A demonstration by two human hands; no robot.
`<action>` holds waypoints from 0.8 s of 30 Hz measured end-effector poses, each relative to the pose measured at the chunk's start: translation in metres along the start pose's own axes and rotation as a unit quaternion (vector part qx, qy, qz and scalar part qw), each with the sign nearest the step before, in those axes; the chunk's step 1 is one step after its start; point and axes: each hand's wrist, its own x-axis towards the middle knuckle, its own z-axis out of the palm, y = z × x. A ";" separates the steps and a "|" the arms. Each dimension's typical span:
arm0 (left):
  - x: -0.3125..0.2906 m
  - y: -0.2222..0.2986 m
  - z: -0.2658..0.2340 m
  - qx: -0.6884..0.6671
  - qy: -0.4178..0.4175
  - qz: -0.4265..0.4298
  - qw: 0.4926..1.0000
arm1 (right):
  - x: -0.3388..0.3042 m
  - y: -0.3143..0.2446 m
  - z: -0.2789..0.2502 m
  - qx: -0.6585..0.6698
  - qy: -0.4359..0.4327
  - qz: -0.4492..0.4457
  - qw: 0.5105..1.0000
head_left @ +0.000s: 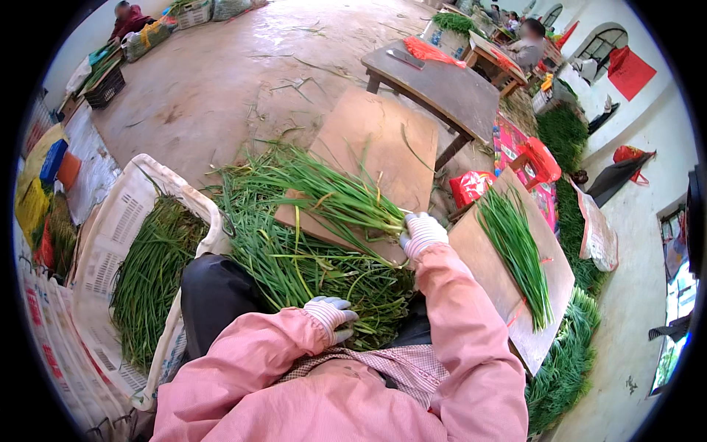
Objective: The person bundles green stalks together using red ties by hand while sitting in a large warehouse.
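Observation:
My right hand (421, 234), in a white knit glove, grips the root end of a bunch of green chives (335, 193) that lies across a wooden board (383, 140) in front of me. My left hand (331, 315), gloved too, rests on a loose heap of chives (309, 272) over my lap, its fingers curled into the stalks. Both sleeves are pink.
A white plastic basket (118, 221) with chives stands at my left. A second board (501, 272) at my right carries a tidy bunch of chives (519, 254). Beyond are a dark low table (442, 85), red bags (471, 186), more chive piles and other people at the far edges.

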 end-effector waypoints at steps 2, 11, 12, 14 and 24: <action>-0.008 0.001 -0.013 -0.053 0.057 -0.006 0.997 | 0.000 0.003 -0.003 0.125 0.139 -0.032 0.982; 0.002 0.014 -0.020 -0.530 0.134 -0.154 0.823 | -0.032 0.015 0.013 0.649 -0.140 0.166 0.729; 0.010 0.007 -0.011 -0.539 0.158 -0.141 0.815 | -0.042 0.015 0.007 0.665 -0.131 0.173 0.715; 0.020 -0.007 -0.003 -0.588 0.207 -0.166 0.764 | -0.053 0.007 0.007 0.714 -0.143 0.150 0.668; 0.069 -0.008 -0.044 -0.793 0.276 -0.278 0.467 | -0.117 -0.037 0.054 0.467 -0.033 -0.108 0.877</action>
